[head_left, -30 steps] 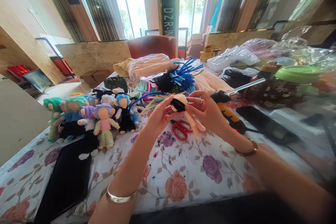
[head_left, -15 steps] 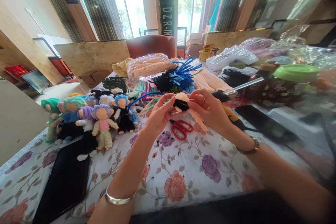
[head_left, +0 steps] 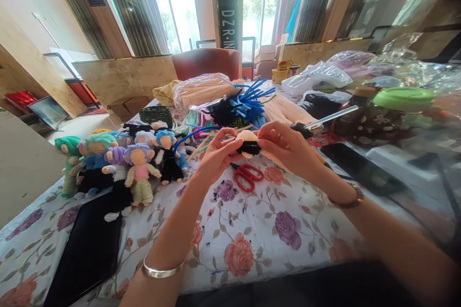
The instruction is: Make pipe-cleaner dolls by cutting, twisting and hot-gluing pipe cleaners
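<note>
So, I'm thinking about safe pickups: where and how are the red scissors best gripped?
Probably by the red handles, coming from the near side: the scissors lie flat on the flowered tablecloth, with that end nearest and the blade end pointing away, toward the left hand.

Bright windows [head_left: 176,19] sit at 11 and just past 12 o'clock, either side of a lettered pillar [head_left: 225,9]. A reddish-brown chair [head_left: 206,63] stands near 11, a low marbled wall [head_left: 129,73] at 10, pale floor [head_left: 83,122] at 9.
</note>
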The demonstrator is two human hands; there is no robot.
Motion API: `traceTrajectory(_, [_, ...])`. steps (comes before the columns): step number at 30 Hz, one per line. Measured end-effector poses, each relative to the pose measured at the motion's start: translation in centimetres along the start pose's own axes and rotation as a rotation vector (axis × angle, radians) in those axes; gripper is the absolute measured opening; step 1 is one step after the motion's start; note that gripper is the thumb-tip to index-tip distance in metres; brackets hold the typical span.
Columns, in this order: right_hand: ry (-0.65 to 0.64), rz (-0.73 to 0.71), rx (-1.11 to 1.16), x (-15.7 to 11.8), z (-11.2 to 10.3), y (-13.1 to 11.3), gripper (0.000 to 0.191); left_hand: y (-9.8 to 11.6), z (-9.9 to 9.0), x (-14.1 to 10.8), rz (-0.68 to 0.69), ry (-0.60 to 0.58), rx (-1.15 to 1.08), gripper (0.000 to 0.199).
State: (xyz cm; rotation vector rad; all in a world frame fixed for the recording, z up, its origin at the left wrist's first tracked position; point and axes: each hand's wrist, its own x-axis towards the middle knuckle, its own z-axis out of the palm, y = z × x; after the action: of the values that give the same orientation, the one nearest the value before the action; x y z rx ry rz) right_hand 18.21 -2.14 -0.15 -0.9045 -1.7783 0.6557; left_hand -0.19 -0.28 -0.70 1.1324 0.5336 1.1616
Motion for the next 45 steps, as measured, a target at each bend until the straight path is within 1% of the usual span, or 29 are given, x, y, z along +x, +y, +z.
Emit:
traceTrajectory(3, [0.002, 0.007, -0.022, 0.1, 0.1, 0.0, 0.023, 0.0, 0.0, 0.0, 0.002, 0.008, 0.021, 0.032])
traceTrajectory(7, [0.002, 0.042, 0.03, 0.2, 0.3, 0.0, 0.024, -0.1, -0.1, 0.0, 0.02, 0.026, 0.028, 0.031])
traceTrajectory(12, [0.008, 0.066, 0.028, 0.2, 0.3, 0.0, 0.022, -0.3, -0.2, 0.2, 0.018, 0.049, 0.035, 0.03])
traceTrajectory(19, [0.004, 0.089, 0.108, 0.1, 0.6, -0.1, 0.031, -0.2, -0.1, 0.1, 0.003, 0.073, 0.013, 0.033])
traceTrajectory(25, [0.005, 0.092, 0.137, 0.2, 0.5, -0.5, 0.034, -0.2, -0.2, 0.2, -0.014, 0.057, -0.005, 0.033])
traceTrajectory(30, [0.034, 0.105, 0.055, 0.3, 0.3, -0.7, 0.032, -0.5, -0.4, 0.2, -0.013, 0.038, -0.045, 0.044])
traceTrajectory(37, [0.083, 0.113, 0.059, -0.1, 1.0, -0.5, 0.034, -0.9, -0.9, 0.3, 0.001, -0.004, -0.041, 0.051])
traceTrajectory(41, [0.054, 0.124, 0.051, -0.1, 0.8, -1.0, 0.035, -0.8, -0.6, 0.3, -0.004, 0.05, -0.071, 0.048])
traceTrajectory(45, [0.017, 0.133, -0.001, 0.0, 0.3, -1.5, 0.033, -0.6, -0.4, 0.4, -0.027, 0.079, -0.083, 0.037])
